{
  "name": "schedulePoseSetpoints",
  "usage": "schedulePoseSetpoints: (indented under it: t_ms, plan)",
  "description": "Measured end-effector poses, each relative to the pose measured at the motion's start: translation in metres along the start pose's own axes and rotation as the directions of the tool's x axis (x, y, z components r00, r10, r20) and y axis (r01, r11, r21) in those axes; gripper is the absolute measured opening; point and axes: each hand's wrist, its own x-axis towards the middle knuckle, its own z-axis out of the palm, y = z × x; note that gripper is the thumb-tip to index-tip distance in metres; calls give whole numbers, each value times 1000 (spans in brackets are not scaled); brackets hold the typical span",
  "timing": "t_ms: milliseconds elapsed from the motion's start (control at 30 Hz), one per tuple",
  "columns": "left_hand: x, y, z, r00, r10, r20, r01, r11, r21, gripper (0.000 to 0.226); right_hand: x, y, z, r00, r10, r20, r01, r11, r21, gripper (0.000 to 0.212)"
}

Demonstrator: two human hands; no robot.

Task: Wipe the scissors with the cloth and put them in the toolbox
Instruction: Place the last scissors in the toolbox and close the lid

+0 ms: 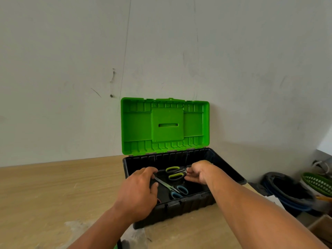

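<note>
Both pairs are down inside the toolbox (231, 169), so I judge the putting-away nearly done. The blue-handled scissors (177, 192) lie flat on the black floor near the front wall, blades running back and to my left. The green-handled scissors (175, 173) sit behind them, handles toward the middle of the box. My right hand (199, 170) is curled in over the right half and pinches the green-handled pair at the blade end, so that pair is not yet let go. My left hand (138, 191) hangs over the left half with fingers bent down beside the tip of the blue pair's blade; whether it touches or holds that tip I cannot tell. The cloth I cannot make out anywhere, so I can't say from here whether the wiping is done. What seems left is to release, lift both hands clear, and perhaps shut the box. For room: the green lid (136, 126) stands upright behind the opening, close to the wall (71, 69), so the way out is up and back toward me, over the front rim. The two pairs lie just beside each other, and a careless withdrawal could nudge one. The bench (53, 191) stretches wide to my left, while on my right its edge comes soon after the box — a dark tub (287, 191) and a green basket (318, 182) lie beyond it.
</note>
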Motion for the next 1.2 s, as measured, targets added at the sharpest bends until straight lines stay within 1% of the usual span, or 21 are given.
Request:
schedulePoseSetpoints:
  t_ms: [100, 333, 367, 433, 533, 567, 633, 733, 800, 900, 933, 967, 1000, 1067, 1133, 1200]
  plan:
    - [-1, 0, 0, 1000, -5, -1, 5, 1000, -4, 42, -4, -1, -1, 1000, 4, 18, -3, 999, -52, 11]
    - [-1, -1, 2, 1000, -17, -2, 17, 1000, -19, 40, -25, -11, -10, 1000, 23, 1, -22, 976, -216, 4]
    - [-1, -2, 3, 1000, -18, -7, 18, 1000, -18, 40, -27, -12, -10, 1000, 3, -8, -5, 970, -244, 5]
    - [-1, -3, 4, 1000, -16, -22, 16, 1000, -12, 41, -31, -17, -10, 996, -88, -19, 79, 954, -290, 8]
    - [0, -4, 5, 999, -7, -38, 8, 999, 48, 45, -37, -35, -3, 956, -294, -6, 279, 912, -302, 14]
    - [0, -4, 5, 999, -14, -42, 17, 997, 77, 47, -41, -44, 1, 927, -374, 4, 357, 882, -309, 15]
    - [0, -6, 6, 998, -53, -41, 57, 993, 106, 52, -48, -65, 8, 845, -534, 16, 508, 793, -337, 17]
    - [2, -7, 7, 996, -92, -13, 93, 989, 111, 59, -62, -96, 21, 679, -733, 19, 675, 615, -408, 14]
    - [2, -7, 7, 995, -97, -6, 97, 989, 112, 62, -68, -116, 30, 569, -822, 35, 738, 491, -463, 29]
    - [3, -7, 8, 994, -107, 11, 105, 988, 109, 64, -72, -141, 39, 387, -920, 62, 768, 284, -574, 43]
    - [3, -8, 9, 995, -104, 12, 102, 989, 112, 64, -70, -148, 41, 343, -936, 82, 768, 229, -598, 47]
    - [3, -8, 10, 995, -100, 9, 98, 988, 116, 64, -70, -155, 43, 322, -941, 108, 763, 190, -617, 51]
    - [3, -9, 11, 995, -99, 6, 98, 988, 121, 63, -68, -160, 44, 321, -937, 135, 755, 167, -634, 56]
    - [3, -10, 12, 995, -102, 3, 101, 987, 126, 63, -64, -168, 46, 364, -913, 185, 730, 156, -665, 62]
    - [3, -10, 13, 994, -107, 1, 106, 986, 129, 63, -59, -170, 45, 427, -879, 212, 701, 175, -691, 65]
    - [2, -8, 11, 994, -114, -7, 114, 986, 120, 63, -58, -168, 42, 456, -862, 220, 693, 189, -696, 64]
